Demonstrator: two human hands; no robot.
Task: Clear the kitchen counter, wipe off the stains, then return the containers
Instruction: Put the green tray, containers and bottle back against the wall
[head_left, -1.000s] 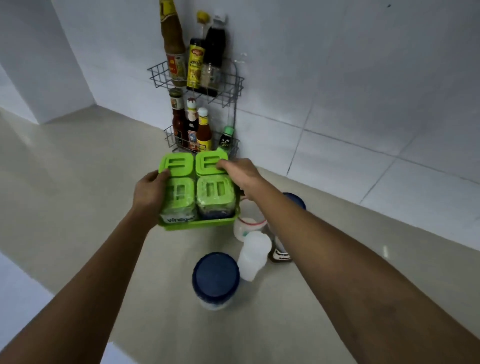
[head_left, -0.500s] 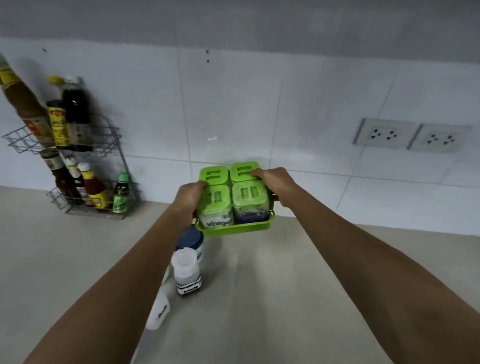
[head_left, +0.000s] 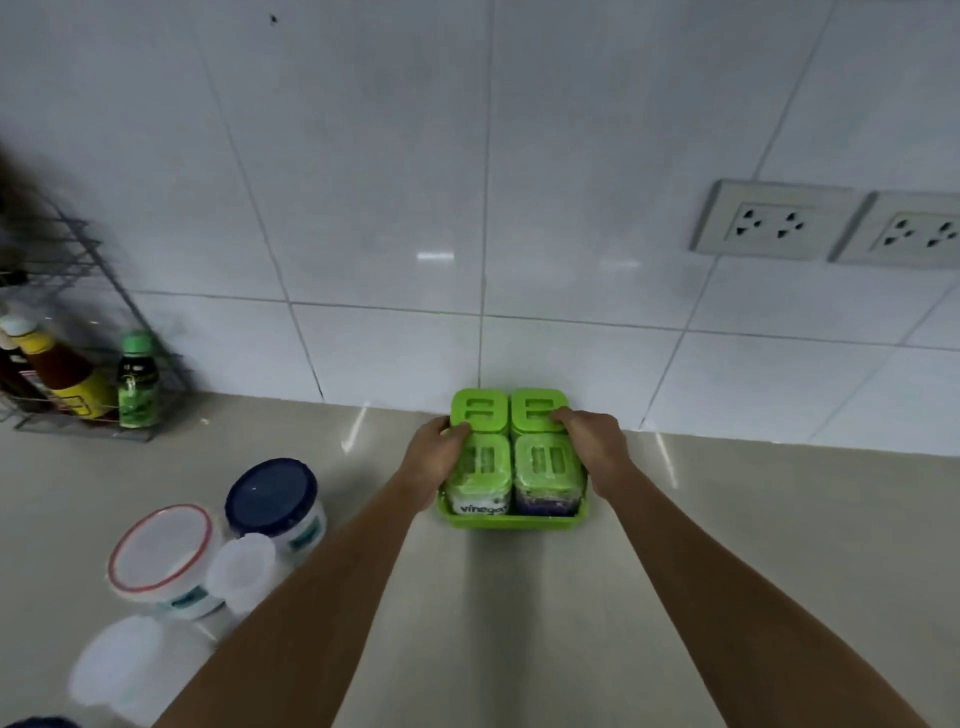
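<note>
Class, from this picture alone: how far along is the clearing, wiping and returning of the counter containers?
Done: cannot tell; no cloth or stain shows on the counter. In hand: the left hand and right hand grip the green tray of four jars by the wall. Left, probably: the blue-lidded tub, red-rimmed tub and white-lidded jar, grouped aside.

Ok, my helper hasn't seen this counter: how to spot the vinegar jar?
Find the green tray by the tiled wall, gripped by the left hand and right hand. Of its four green-lidded jars, the vinegar jar sits near-left, alone showing its name.
</note>
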